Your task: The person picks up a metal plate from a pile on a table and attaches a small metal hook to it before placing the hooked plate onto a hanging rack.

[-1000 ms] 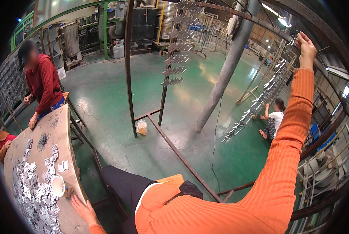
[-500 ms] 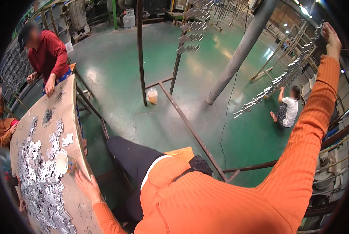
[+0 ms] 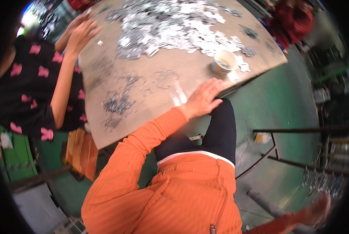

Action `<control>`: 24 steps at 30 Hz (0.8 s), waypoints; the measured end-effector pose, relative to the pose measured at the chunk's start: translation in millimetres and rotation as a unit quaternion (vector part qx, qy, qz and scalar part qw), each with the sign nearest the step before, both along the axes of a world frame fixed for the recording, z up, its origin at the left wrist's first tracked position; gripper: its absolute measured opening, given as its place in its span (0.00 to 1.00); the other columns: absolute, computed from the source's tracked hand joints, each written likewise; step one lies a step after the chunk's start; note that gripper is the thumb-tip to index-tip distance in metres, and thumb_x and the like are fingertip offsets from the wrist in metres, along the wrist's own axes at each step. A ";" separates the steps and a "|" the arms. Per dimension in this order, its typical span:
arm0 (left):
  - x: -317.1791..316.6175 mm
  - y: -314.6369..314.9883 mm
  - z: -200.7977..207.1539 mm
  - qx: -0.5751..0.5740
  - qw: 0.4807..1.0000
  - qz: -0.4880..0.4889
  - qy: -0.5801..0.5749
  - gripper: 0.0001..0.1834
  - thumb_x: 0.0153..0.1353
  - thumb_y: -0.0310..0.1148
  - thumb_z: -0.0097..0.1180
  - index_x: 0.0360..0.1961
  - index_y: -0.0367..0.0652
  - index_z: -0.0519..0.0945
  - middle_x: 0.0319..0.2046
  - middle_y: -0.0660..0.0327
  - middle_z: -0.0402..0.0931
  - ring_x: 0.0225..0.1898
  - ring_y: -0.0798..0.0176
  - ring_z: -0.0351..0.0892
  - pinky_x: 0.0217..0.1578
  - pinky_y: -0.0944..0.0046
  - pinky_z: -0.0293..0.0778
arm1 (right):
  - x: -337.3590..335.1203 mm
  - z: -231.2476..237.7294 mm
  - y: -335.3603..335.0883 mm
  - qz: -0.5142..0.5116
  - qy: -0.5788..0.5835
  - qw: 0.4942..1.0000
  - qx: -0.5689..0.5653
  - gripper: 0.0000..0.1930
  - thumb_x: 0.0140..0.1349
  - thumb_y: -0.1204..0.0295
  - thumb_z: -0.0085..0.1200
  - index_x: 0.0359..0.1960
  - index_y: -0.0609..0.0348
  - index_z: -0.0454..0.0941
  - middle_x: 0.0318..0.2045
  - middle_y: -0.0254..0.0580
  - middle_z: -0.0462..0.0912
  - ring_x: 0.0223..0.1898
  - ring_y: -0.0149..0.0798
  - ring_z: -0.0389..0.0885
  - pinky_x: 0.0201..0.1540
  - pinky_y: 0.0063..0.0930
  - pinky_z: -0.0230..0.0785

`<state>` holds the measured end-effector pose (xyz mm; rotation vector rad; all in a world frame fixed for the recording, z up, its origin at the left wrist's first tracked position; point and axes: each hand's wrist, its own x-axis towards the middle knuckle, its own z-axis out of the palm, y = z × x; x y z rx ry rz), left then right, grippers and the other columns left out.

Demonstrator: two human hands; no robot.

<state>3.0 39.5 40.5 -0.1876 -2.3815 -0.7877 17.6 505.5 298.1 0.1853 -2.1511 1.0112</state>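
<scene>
My left hand (image 3: 203, 97) lies flat at the table's edge, palm down and fingers stretched, with nothing in it. Just beyond its fingertips stands a pale tub (image 3: 224, 64) with a coloured lower side. Farther across the table spreads a heap of small flat metal pieces (image 3: 170, 33), silver and grey. A tangle of thin dark wire-like bits (image 3: 118, 103) sits on the left part of the tabletop. At the lower right my right hand (image 3: 318, 206) is stretched out, below hanging strings of metal pieces (image 3: 322, 181). Motion smears its fingers, hiding any grip.
A person in a black top with pink shapes (image 3: 38, 85) is at the table's left side, hands over the brown tabletop (image 3: 158, 99). Someone in red (image 3: 293, 21) is at the far right corner. A wooden stool (image 3: 82, 154) and a dark metal frame (image 3: 276, 134) stand around me.
My view has swung left, from the floor and racks to the table. My right hand, earlier raised near hanging metal pieces, now shows at the lower right. My left hand remains beside the tub.
</scene>
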 end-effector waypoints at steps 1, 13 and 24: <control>14.5 8.4 7.6 0.018 1.000 0.008 0.021 0.24 0.58 0.35 0.55 0.55 0.40 0.70 0.56 0.51 0.68 0.57 0.48 0.67 0.58 0.54 0.63 | -18.3 -14.2 -46.1 0.085 -0.105 0.990 0.047 0.14 0.65 0.74 0.46 0.50 0.64 0.73 0.47 0.46 0.75 0.45 0.36 0.75 0.49 0.32 0.69; 174.7 6.3 32.7 0.379 0.895 0.159 -0.170 0.19 0.68 0.33 0.42 0.25 0.34 0.80 0.19 0.56 0.77 0.24 0.61 0.78 0.28 0.64 0.72 | -114.7 -246.9 -481.0 0.562 -0.276 0.735 0.260 0.09 0.56 0.70 0.57 0.36 0.61 0.80 0.30 0.48 0.84 0.34 0.46 0.82 0.40 0.35 0.72; 165.1 -42.7 -3.1 0.323 0.836 0.441 0.039 0.16 0.68 0.30 0.41 0.30 0.33 0.80 0.22 0.54 0.78 0.24 0.63 0.79 0.26 0.66 0.72 | -105.1 -270.5 -513.5 0.565 -0.214 0.762 0.235 0.05 0.56 0.69 0.57 0.31 0.55 0.80 0.29 0.43 0.82 0.32 0.46 0.81 0.36 0.38 0.71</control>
